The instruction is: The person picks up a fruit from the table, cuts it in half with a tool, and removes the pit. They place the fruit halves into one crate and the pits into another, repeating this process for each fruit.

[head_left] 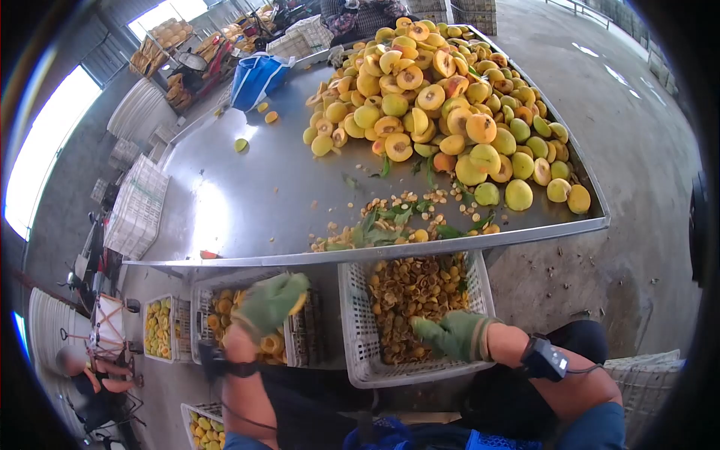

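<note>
My left hand (pixel 271 306), in a green glove, is closed around a yellow peach half (pixel 299 303), of which only an edge shows. It hovers over a white crate of cut peaches (pixel 271 345). My right hand (pixel 454 335), also gloved in green, is above a white crate (pixel 356 330) filled with brown-yellow peach pits and scraps (pixel 405 300). The right fingers are curled together, and a small yellowish bit shows at their tips, too small to name. Ahead, a big heap of whole and halved peaches (pixel 431 97) lies on a metal table (pixel 247 202).
Pits and green leaves (pixel 397 217) are scattered near the table's front edge. A blue bag (pixel 256 79) stands at its far left. More crates of peaches (pixel 159 330) rest on the floor at left. A seated person (pixel 97 386) is at lower left.
</note>
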Motion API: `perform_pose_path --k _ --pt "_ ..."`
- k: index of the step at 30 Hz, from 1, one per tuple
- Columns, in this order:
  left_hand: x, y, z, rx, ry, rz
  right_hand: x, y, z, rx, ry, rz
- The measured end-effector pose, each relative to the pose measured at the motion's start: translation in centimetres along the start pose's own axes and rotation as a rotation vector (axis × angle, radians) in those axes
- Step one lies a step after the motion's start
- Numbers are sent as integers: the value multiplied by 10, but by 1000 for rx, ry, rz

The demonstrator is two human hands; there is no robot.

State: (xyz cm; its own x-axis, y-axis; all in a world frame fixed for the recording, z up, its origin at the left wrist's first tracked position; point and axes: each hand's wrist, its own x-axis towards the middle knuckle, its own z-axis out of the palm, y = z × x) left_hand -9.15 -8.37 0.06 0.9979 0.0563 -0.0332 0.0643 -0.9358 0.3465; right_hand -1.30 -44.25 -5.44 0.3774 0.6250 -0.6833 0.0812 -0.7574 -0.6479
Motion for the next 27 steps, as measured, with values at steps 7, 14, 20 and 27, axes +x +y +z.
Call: perform_pose_path --k 7,14,20,27 --pt "-37 -114 -13 52 208 -342 -52 -20 14 18 231 -421" --pt "146 67 24 -106 471 253 -58 -45 -10 -40 378 -248" --pt "314 128 95 -134 400 -200 -36 -15 -30 103 717 -447" --pt "344 94 127 -333 265 -70 -8 -4 -71 544 886 -397"
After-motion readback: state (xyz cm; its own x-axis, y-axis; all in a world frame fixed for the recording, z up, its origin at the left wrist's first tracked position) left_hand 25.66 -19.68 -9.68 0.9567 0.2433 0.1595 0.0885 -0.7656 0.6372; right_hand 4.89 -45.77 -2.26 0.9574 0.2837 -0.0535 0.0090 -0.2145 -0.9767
